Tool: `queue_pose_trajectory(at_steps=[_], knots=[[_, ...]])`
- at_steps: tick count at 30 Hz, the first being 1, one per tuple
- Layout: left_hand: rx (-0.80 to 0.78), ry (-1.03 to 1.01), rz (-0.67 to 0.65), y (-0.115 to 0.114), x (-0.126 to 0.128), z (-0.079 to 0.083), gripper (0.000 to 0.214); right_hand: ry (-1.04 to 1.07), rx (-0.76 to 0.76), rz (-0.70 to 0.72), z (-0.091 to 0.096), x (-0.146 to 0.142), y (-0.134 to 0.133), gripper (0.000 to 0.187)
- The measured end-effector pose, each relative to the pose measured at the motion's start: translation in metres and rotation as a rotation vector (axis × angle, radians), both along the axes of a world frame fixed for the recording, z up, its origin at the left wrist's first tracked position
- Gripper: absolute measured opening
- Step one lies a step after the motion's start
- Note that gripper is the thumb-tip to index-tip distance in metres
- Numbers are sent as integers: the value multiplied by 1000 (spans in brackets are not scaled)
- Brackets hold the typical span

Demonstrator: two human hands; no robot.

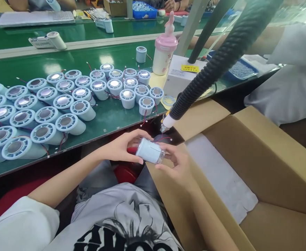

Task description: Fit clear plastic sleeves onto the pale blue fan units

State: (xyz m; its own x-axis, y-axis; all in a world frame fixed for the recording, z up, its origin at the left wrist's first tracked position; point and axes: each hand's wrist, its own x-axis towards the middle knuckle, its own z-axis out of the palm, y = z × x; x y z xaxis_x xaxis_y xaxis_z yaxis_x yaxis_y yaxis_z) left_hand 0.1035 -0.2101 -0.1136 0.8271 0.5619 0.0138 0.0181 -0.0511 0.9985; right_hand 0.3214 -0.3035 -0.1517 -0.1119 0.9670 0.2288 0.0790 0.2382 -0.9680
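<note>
Both my hands hold one pale blue cylinder part [149,150] with thin red wires, over my lap just below the table edge. My left hand [124,146] wraps its left end, fingers curled over the top. My right hand [176,164] grips its clear right end from below. The nozzle [166,123] of a black ribbed hose [221,59] hangs just above the part. Several similar pale blue cylinders [64,103] with shiny round faces cover the green table [108,116], some lying, some upright.
An open cardboard box [273,167] with a white foam sheet [221,177] stands at my right. A pink-capped bottle [163,48] and a white unit [181,75] stand on the table. Another person in white [286,76] sits at the right. Blue bins sit further back.
</note>
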Motion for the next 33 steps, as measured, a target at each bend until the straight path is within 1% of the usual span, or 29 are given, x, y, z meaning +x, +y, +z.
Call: queue_pose_trajectory(at_steps=[3,5,9,14,18,24,28,30,33], knots=[[64,9,-7,-10,-6,5,77,-90,41,32,19,2,-6,48],[103,-2,-10,-15,-8,7,77,-119,25,46,29,1,-9,47],[168,-14,7,-23,-13,9,80,-67,-123,98,40,-1,-12,46],[201,1,12,-28,-19,12,83,75,-314,158,45,-5,-12,41],[233,-10,9,-30,-21,14,83,177,-443,171,50,-9,-12,40],[342,7,10,-31,-24,16,82,240,-549,159,53,-14,-9,39],[344,13,10,-33,-25,16,82,301,-633,176,49,-17,-9,34],[330,11,10,-33,-26,15,82,312,-698,183,48,-18,-9,37],[312,10,10,-35,-27,13,82,331,-768,210,46,-19,-9,46]])
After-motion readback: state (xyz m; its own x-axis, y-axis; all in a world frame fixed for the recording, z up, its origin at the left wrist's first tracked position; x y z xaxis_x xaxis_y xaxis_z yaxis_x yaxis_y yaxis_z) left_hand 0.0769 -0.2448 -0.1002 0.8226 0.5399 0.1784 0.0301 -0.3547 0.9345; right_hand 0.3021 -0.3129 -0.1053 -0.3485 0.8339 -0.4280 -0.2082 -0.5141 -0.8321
